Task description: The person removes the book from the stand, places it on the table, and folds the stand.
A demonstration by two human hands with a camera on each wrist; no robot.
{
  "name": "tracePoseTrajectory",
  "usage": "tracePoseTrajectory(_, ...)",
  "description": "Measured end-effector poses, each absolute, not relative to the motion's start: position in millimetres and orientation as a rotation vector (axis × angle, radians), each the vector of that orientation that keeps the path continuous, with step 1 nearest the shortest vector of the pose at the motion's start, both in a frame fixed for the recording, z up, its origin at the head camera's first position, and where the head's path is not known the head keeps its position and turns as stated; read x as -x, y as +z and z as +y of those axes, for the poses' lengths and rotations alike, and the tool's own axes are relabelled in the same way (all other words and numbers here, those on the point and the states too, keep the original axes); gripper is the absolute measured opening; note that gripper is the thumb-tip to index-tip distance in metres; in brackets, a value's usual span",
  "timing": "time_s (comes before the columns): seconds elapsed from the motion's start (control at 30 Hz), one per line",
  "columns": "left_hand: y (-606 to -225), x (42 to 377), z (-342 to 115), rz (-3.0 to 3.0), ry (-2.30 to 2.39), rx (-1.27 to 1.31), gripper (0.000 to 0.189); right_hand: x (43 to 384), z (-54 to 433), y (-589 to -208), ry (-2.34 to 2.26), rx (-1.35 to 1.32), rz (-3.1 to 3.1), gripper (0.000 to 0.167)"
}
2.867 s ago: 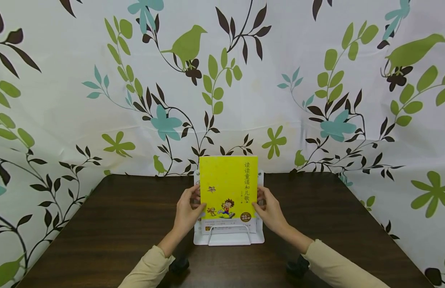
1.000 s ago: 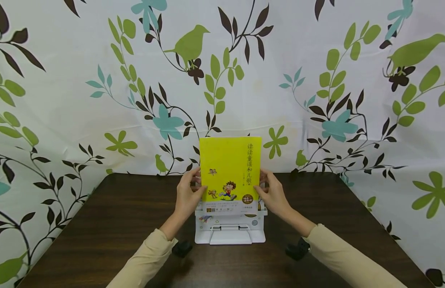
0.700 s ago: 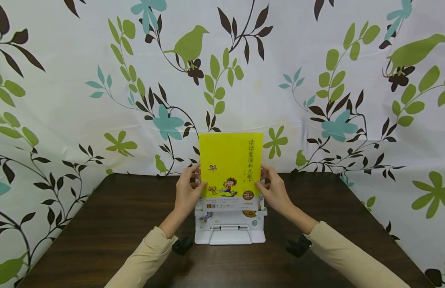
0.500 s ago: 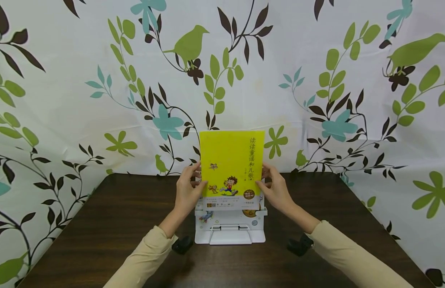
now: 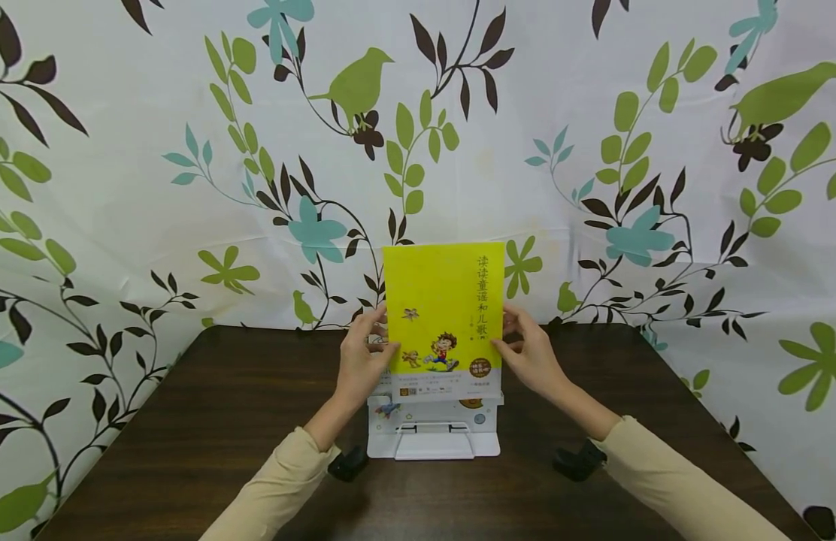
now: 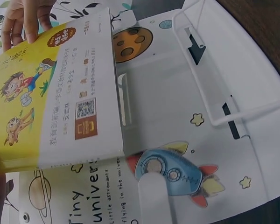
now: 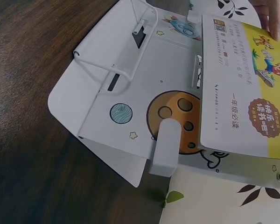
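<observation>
The left hand (image 5: 365,357) and right hand (image 5: 531,353) are pinching the book (image 5: 438,300) by its side edges, thumbs in front. It is covering the stand's (image 5: 434,445) top edge, its own bottom edge hanging above the stand's front edge. The stand is sitting midway between the table's (image 5: 255,406) far corners.

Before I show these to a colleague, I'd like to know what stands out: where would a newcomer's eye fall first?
Probably on the bright yellow book, held by its side edges between the left hand and the right hand. Below it shows the white stand, printed with a blue rocket, on the dark table. Behind everything, the patterned backdrop has large green birds.
</observation>
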State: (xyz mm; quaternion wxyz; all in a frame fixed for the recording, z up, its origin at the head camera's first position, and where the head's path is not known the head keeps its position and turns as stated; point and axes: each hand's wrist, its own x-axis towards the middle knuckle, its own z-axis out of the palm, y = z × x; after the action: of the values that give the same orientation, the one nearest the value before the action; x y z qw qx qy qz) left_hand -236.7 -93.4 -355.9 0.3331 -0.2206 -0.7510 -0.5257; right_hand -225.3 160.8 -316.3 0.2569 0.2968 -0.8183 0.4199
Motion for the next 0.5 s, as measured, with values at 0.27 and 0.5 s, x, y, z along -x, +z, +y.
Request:
tracePoseTrajectory(0.27, -359.7, 232.8, -83.3, -1.999, -1.465, 0.561, 0.058, 236.6, 181.5, -331.8, 1.174, -0.783, -2.284, 0.057)
tracePoseTrajectory(0.5, -362.5, 227.4, -73.7, -2.038, -1.573, 0.545, 0.059, 238.3, 200.1, -337.9, 1.299, -0.726, -2.37, 0.054)
